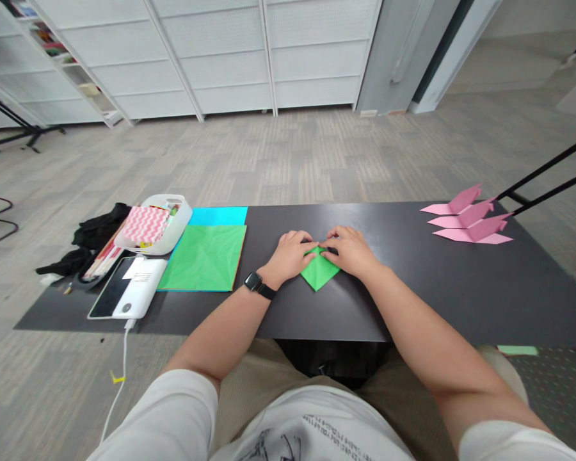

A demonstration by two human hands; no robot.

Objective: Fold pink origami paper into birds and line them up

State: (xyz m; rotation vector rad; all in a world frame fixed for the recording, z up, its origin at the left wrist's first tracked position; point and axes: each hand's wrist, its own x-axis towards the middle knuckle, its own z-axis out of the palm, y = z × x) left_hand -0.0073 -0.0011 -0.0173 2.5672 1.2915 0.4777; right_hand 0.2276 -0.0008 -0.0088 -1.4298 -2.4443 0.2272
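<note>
A small folded piece of green origami paper (318, 274) lies on the dark table in front of me, one corner pointing toward me. My left hand (294, 255), with a black watch (253, 282) on its wrist, grips its upper left edge with curled fingers. From the other side my right hand (348, 250) holds the upper right edge, thumb on the paper. The two hands nearly meet at the far corner, where fingers partly hide the folds.
Green paper sheets (204, 259) lie left of my hands over a blue sheet (221, 216). Farther left are a white basket (176, 234), a white device with a cable (141, 291) and black cloth (100, 227). Several pink folded paper figures (473, 224) stand at the right.
</note>
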